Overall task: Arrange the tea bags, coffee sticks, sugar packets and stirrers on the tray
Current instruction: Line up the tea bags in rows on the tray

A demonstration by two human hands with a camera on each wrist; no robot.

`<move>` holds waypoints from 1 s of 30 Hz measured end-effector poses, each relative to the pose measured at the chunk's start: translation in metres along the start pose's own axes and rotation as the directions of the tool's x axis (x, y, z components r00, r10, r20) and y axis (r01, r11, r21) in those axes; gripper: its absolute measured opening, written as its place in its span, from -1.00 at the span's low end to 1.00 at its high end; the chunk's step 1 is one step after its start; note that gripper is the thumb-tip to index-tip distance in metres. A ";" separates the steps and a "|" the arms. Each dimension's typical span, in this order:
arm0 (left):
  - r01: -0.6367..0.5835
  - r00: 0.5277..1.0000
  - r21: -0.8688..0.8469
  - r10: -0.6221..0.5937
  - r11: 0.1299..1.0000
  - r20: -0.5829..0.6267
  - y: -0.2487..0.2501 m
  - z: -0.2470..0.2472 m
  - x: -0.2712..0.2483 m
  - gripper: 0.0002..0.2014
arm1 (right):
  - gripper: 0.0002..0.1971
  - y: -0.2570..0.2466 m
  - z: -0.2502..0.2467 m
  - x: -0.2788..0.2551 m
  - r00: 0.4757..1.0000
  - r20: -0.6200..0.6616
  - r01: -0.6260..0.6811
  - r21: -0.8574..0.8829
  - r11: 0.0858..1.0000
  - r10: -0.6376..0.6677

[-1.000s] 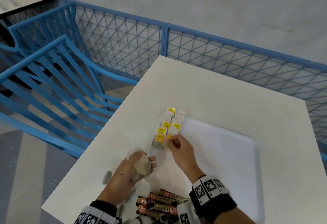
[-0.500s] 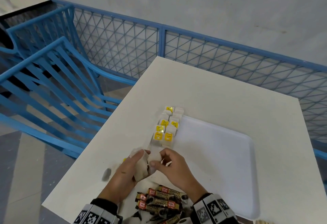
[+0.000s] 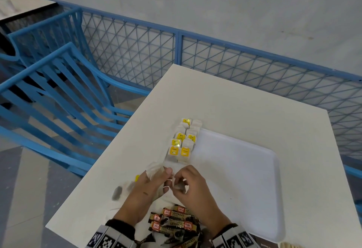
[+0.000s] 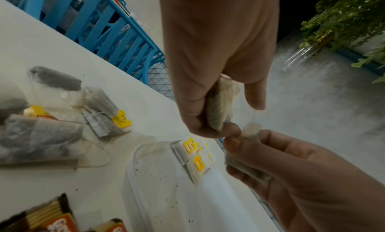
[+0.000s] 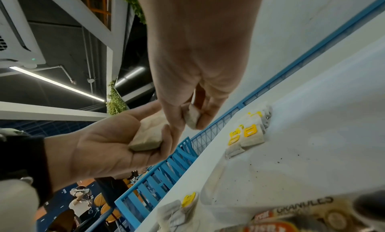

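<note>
- White plastic tray lay on the white table, filling the centre-right of the head view.
- Tea bags with yellow tags stood in two close rows along the tray's left edge, just above the hands in the head view.
- The left hand, at lower centre of the head view, had its fingers and thumb curled round a small stack of tea bags; the left wrist view showed a bag pinched between thumb and fingers.
- The right hand sat just right of the left hand, fingertips touching or nearly touching it; it pinched a single tea bag between thumb and fingers.
- A thin string ran between the two hands in the left wrist view; whether it joined the two bags could not be told.
- Both hands were held above the tray's lower-left corner.
- Loose tea bags lay in a heap on the table at the left of the left wrist view, outside the tray.
- Brown and orange coffee sticks lay piled at the bottom centre of the head view, between the wrists.
- Dark specks were scattered on the tray floor in both wrist views.
- A blue mesh railing ran behind the table across the upper half of the head view.
</note>
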State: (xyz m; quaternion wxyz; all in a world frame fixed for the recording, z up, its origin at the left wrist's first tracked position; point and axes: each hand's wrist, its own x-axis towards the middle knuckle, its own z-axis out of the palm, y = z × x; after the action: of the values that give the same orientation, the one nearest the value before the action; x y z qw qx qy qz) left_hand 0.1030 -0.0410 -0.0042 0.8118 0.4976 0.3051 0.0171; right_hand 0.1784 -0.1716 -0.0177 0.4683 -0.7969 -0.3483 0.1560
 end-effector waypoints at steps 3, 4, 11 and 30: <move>-0.024 1.000 0.002 0.024 1.000 -0.009 0.000 -0.006 0.000 -0.51 | -0.89 -0.001 -0.002 -0.004 0.998 0.059 0.032 0.030 0.999 -0.033; -0.026 1.000 0.003 0.026 1.000 -0.006 0.000 -0.007 0.000 -0.50 | -0.88 0.000 -0.002 -0.006 0.998 0.058 0.037 0.041 0.998 -0.039; -0.037 0.999 -0.021 0.038 0.999 0.037 -0.001 -0.010 0.000 -0.42 | -0.77 0.002 0.000 -0.008 0.998 0.055 0.000 0.144 0.990 -0.008; -0.112 0.967 -0.150 0.073 0.982 -0.244 0.001 -0.027 0.007 -0.92 | -0.87 0.037 0.009 0.045 0.851 0.152 -0.521 0.370 0.769 0.503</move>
State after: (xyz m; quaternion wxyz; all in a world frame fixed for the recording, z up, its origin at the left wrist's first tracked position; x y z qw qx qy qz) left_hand 0.0951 -0.0165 -0.0155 0.8057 0.4376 0.3740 0.1394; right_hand 0.2203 -0.1460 -0.0506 0.5522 -0.7454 -0.0895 0.3626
